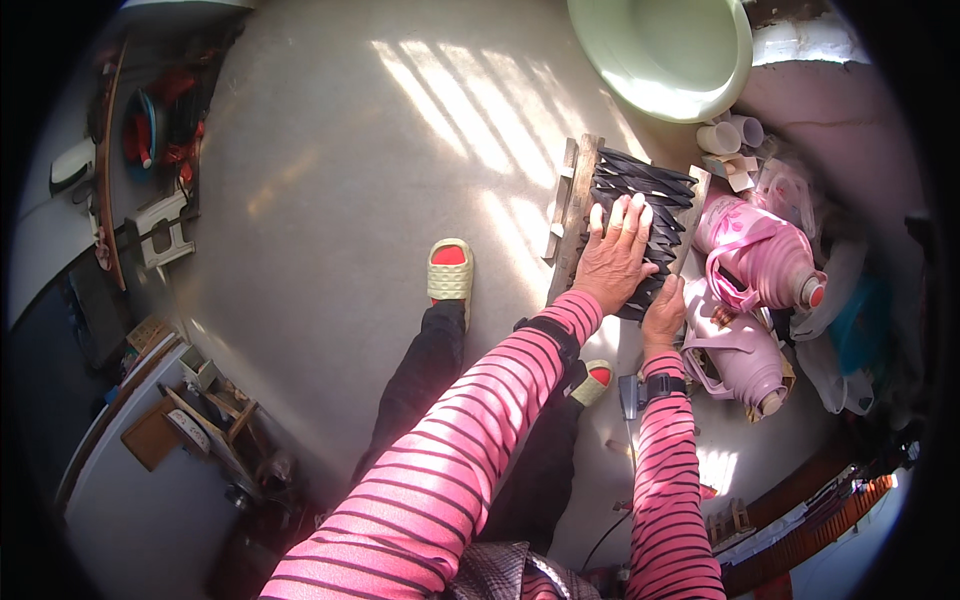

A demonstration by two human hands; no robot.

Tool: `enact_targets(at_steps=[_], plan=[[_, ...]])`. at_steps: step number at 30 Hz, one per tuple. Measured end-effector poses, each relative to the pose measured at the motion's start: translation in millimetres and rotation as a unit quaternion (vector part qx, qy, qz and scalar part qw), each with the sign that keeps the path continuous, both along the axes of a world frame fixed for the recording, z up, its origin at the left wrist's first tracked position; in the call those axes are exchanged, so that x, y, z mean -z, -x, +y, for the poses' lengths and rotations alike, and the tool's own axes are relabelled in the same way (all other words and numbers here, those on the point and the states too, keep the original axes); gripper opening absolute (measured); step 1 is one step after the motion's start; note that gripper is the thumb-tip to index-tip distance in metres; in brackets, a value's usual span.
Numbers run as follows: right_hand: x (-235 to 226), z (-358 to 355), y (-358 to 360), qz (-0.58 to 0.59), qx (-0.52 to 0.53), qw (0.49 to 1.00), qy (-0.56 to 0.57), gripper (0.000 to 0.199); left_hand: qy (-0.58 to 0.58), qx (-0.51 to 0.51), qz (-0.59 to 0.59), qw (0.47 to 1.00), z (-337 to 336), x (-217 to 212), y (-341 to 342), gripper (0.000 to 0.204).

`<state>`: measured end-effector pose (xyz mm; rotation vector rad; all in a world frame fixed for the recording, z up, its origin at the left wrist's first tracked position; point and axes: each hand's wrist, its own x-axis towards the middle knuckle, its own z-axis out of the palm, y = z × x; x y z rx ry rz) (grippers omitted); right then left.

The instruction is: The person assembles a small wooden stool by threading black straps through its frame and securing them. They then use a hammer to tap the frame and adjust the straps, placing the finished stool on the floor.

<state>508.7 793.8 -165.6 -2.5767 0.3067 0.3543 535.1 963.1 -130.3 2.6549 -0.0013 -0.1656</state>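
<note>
Hands pressing black strips (640, 200) onto a wooden frame (578, 205). Left hand (615, 255) is lying flat, fingers together; right hand (663, 312) is gripping the strips' near edge. Judged next: keeping the strips aligned.

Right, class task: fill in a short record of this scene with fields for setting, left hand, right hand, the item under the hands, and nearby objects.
Setting: grey concrete floor with sunlight stripes, seen from above
Left hand: spread flat on the black strips
Right hand: at the near edge of the strips
Item: black folded strips stacked on a wooden frame
Nearby: two pink flasks, a pale green basin, white cups
Feet: green slippers
</note>
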Motion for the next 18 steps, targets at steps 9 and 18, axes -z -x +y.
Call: enact_targets(at_steps=[9,18], plan=[[-42,21,-17,0.024,-0.072,0.98,0.181,0.041,0.163,0.088,0.074,0.98,128,-58,120,0.069],[-91,115,12,-0.056,-0.207,0.968,0.129,0.035,-0.039,0.013,0.326,0.945,334,-16,228,0.024]])
